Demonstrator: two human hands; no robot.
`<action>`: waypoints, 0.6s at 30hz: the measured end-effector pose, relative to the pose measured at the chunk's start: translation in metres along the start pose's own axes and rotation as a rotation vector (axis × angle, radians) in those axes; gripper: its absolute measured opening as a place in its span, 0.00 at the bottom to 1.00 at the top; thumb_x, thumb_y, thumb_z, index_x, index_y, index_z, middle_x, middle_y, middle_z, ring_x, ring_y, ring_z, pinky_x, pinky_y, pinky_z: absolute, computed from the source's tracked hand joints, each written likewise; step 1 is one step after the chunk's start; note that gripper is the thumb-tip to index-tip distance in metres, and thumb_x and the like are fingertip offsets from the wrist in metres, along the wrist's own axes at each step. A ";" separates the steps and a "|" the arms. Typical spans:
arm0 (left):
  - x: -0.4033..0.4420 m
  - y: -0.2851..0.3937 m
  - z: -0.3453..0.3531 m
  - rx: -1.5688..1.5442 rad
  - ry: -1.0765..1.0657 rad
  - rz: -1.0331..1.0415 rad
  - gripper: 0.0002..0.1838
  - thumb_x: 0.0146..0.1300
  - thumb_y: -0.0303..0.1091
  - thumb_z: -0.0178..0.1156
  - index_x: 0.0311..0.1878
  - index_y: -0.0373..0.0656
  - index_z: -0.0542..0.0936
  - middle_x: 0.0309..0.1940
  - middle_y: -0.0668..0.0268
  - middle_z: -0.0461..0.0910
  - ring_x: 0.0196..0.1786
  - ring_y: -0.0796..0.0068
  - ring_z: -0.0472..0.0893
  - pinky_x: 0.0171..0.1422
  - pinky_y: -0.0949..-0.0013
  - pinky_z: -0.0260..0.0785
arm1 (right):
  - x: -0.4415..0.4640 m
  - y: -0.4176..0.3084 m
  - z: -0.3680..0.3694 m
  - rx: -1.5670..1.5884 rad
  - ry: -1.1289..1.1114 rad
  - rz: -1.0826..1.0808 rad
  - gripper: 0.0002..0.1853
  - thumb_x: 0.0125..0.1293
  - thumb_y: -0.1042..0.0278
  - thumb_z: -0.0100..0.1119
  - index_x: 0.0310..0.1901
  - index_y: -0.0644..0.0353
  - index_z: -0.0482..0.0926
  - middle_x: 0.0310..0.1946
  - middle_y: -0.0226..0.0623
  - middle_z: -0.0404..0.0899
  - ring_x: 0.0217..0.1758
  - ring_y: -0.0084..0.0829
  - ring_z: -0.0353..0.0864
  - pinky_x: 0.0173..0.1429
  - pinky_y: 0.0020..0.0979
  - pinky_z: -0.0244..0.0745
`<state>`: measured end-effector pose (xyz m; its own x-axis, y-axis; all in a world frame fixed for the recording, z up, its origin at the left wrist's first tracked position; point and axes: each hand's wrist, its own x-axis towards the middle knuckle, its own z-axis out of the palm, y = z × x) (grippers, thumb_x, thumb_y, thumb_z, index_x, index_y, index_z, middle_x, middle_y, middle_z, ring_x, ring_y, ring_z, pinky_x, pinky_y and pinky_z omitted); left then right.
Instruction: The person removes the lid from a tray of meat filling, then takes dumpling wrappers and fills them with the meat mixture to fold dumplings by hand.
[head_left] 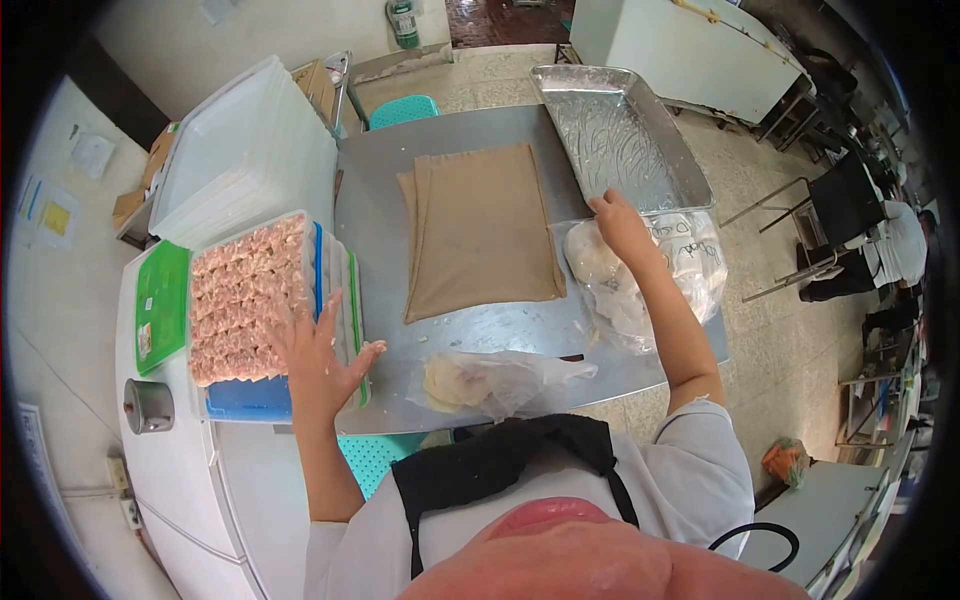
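Note:
My left hand (318,355) is spread, its fingers over the right edge of a tray of pink filled pieces in rows (245,290); bits of food cling to the skin. My right hand (622,228) has its fingers bent together at the near rim of a metal tray (620,140), above a clear bag of pale dough (610,290) with writing on it. Whether the fingers pinch the rim or the bag is too small to tell. Between the hands lies a folded brown cloth (485,230). Closer to me is a smaller plastic bag with pale rounds (480,383).
Stacked white trays (240,150) stand at the back left, beside a green lid (162,305) and a metal pot (148,406). A teal stool (403,110) is behind the metal table (375,215). A person (905,245) is at the far right, near a black chair (845,205).

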<state>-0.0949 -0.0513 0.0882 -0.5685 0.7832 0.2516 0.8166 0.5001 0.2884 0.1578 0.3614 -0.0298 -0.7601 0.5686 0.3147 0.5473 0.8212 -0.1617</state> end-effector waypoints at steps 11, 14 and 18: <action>-0.003 -0.005 0.004 0.141 0.025 0.083 0.43 0.45 0.58 0.72 0.66 0.50 0.74 0.71 0.49 0.63 0.74 0.39 0.56 0.73 0.34 0.41 | -0.065 -0.115 -0.023 0.109 -0.385 -0.249 0.17 0.61 0.62 0.64 0.50 0.58 0.80 0.44 0.40 0.80 0.50 0.42 0.79 0.53 0.40 0.76; -0.004 -0.008 0.004 0.108 0.068 0.105 0.42 0.46 0.58 0.72 0.65 0.50 0.75 0.73 0.49 0.61 0.74 0.39 0.56 0.73 0.33 0.41 | -0.069 -0.126 -0.018 0.179 -0.374 -0.252 0.18 0.61 0.62 0.64 0.51 0.59 0.80 0.46 0.41 0.80 0.52 0.43 0.78 0.56 0.40 0.75; -0.003 -0.007 0.003 0.131 0.089 0.123 0.45 0.44 0.59 0.72 0.67 0.55 0.73 0.60 0.52 0.72 0.65 0.48 0.67 0.73 0.36 0.43 | -0.079 -0.139 -0.014 0.223 -0.289 -0.256 0.18 0.60 0.62 0.65 0.51 0.58 0.78 0.53 0.45 0.77 0.56 0.44 0.77 0.58 0.41 0.75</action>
<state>-0.0985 -0.0558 0.0825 -0.4656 0.8086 0.3596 0.8831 0.4511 0.1292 0.1464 0.2014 -0.0195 -0.9454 0.3098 0.1012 0.2639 0.9099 -0.3201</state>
